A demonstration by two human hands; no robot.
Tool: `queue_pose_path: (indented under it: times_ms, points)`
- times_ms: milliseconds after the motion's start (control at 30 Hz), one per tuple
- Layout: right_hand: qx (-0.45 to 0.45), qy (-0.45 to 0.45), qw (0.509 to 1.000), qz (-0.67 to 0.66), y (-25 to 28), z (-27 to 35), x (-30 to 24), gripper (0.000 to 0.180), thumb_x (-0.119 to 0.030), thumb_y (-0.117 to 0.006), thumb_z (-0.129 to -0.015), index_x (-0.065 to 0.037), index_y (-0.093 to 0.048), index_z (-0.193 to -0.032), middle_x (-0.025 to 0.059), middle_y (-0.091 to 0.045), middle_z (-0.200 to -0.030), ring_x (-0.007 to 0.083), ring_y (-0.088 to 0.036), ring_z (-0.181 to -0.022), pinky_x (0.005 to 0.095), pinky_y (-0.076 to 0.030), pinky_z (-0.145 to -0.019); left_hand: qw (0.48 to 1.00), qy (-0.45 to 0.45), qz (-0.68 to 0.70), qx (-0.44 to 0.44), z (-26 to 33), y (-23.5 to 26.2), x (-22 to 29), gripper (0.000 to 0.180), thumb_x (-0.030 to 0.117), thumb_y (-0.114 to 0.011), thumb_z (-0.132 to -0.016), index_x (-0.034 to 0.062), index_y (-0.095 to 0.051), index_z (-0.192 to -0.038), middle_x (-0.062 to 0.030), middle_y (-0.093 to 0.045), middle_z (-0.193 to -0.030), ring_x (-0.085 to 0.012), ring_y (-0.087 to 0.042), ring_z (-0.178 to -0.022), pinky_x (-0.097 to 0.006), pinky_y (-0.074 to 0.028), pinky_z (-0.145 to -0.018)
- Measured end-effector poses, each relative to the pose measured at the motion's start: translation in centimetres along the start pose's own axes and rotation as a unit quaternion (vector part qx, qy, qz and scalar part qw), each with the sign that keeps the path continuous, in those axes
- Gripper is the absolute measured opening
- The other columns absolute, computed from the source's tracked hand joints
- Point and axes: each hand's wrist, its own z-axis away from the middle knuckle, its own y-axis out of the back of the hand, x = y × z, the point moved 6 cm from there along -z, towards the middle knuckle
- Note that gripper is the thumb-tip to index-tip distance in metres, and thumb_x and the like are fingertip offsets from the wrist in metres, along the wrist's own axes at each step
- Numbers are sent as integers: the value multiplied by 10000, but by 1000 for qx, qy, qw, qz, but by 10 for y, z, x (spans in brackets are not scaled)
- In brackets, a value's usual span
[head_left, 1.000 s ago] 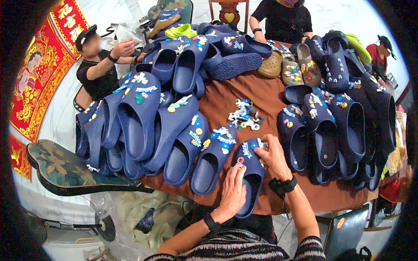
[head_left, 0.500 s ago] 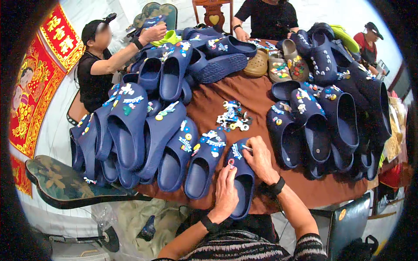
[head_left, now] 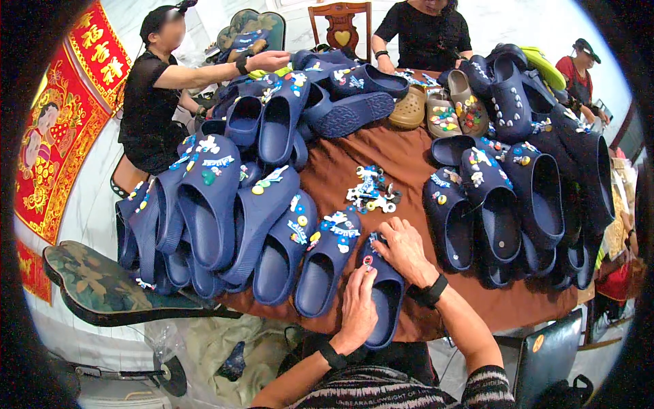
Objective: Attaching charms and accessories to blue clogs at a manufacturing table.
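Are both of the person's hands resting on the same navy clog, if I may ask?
Yes, the left hand and right hand both touch one navy clog.

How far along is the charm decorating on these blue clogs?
Done, by the look of it: the row of navy clogs to the left already carries charms. In hand: the left hand steadies a navy clog at the table's near edge while the right hand works at its toe, where few charms show. Left: a small pile of loose charms sits unused mid-table.

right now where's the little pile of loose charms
In the head view the pile of charms lies mid-table on the brown cloth, just beyond the right hand, between the two heaps of navy clogs.
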Motion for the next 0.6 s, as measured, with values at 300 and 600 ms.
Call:
queue_pose_path:
  times_ms: [300, 600]
  points:
    - [-35, 27, 999, 17, -9, -7, -3, 330, -309, -750, -796, -118, -648, -1046, 130, -582, -929, 321, -548, -967, 448, -415, -805, 1000, 12, 1, 0, 2, -2, -2, 654, -120, -502, -803, 35, -401, -1430, -192, -388, -1455, -397, -368, -1371, -485, -314, -1136]
    - [-19, 56, 994, -91, -14, -5, 2, 255, -226, -726, -809, -115, -627, -1016, 98, -647, -959, 306, -566, -998, 436, -407, -822, 1000, 14, -2, 2, 1, 2, 2, 641, -126, -476, -813, 33, -397, -1429, -213, -397, -1444, -406, -387, -1353, -480, -319, -1137]
